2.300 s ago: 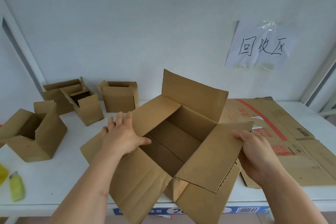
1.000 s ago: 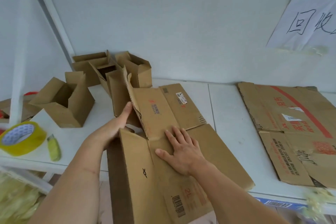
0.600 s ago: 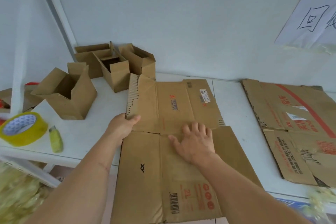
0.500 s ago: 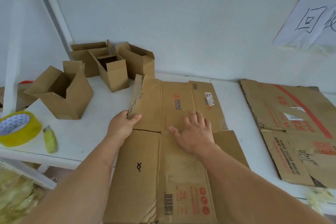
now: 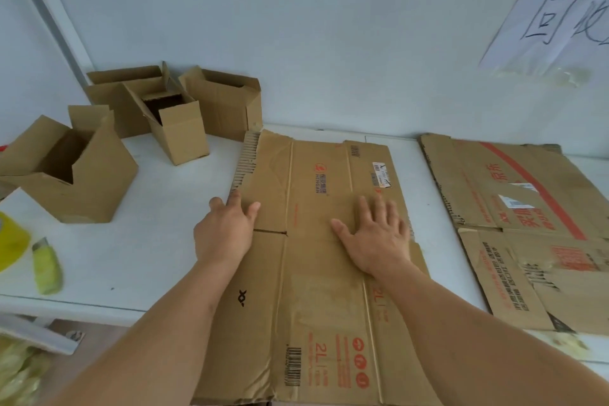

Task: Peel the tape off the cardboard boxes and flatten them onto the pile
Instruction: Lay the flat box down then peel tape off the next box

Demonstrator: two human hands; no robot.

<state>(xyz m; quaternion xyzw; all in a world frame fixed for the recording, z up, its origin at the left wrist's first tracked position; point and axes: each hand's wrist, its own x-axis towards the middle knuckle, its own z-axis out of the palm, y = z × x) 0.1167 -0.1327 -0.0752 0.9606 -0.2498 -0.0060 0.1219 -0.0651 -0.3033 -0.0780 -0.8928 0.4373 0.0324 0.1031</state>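
cardboard box now lies flat on the desk.
it stood open before; left hand and right hand press it, fingers spread. next, the pile.

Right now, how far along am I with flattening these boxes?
Done: a pile of flattened cardboard lies at the right. In hand: your left hand and right hand press a flattened box on the table, not yet on the pile. Left: four small open boxes at the back left.
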